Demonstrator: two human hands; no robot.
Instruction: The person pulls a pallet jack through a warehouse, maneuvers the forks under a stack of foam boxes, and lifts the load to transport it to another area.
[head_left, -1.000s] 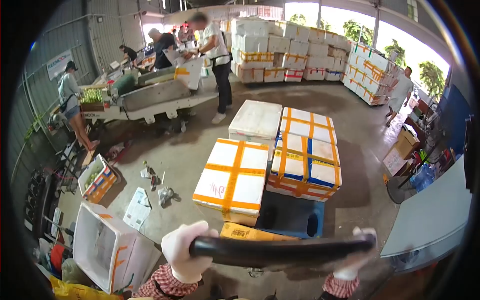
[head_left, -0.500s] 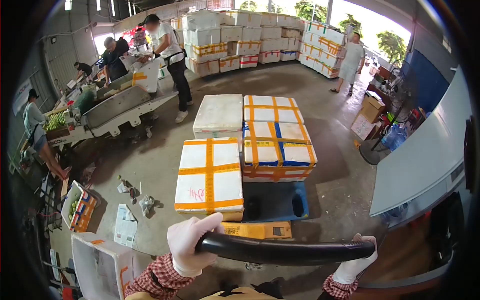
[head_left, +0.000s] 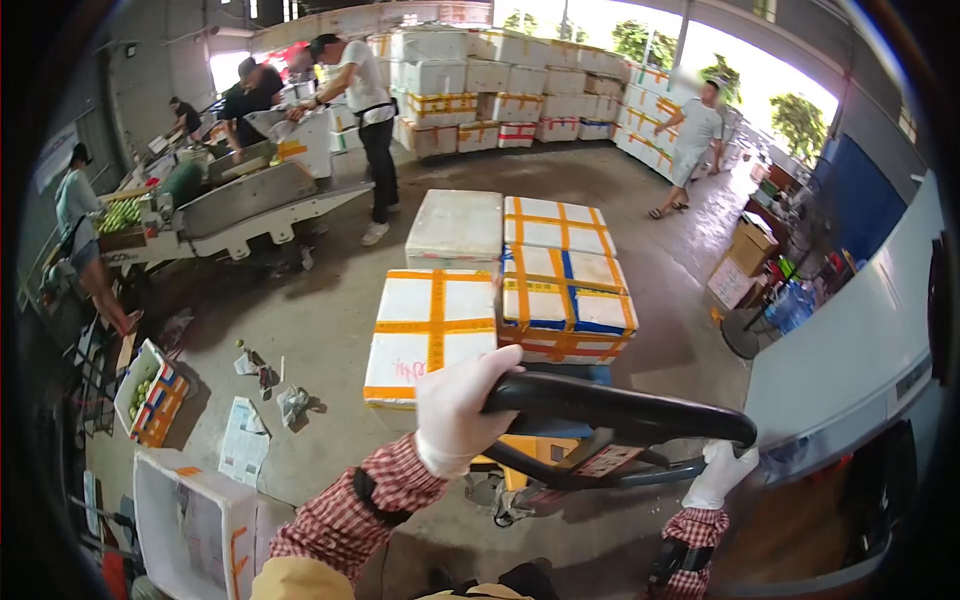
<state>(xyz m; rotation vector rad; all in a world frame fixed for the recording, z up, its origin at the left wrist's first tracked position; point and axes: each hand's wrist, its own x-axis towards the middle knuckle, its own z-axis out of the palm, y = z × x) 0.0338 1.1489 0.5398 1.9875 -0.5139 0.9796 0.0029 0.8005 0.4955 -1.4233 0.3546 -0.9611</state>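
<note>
The black handle (head_left: 620, 408) of a yellow pallet jack (head_left: 540, 450) extends in front of me. My left hand (head_left: 460, 410), in a white glove, is closed around its left end. At the right end, my right hand (head_left: 722, 475), gloved too, wraps the side of the loop. Beyond the handle stand white foam boxes: an orange-taped one (head_left: 405, 345) at front left, a blue-and-orange-taped one (head_left: 610, 320) at right, a plain one (head_left: 455, 225) and another taped one (head_left: 535, 212) behind. The handle and my left hand hide part of the jack and the blue base.
An uncovered foam box (head_left: 245, 530) stands at lower left, near a box of green fruit (head_left: 150, 395). Newspaper (head_left: 245, 440) and plastic litter the floor. People work at a sorting machine (head_left: 250, 210). A person (head_left: 692, 140) walks at back right; a pale panel (head_left: 850, 340) borders the right.
The handle has tilted, its left end rising with my left hand, so its loop and lower bar show. The view has shifted, and the person at back right has turned and strides.
</note>
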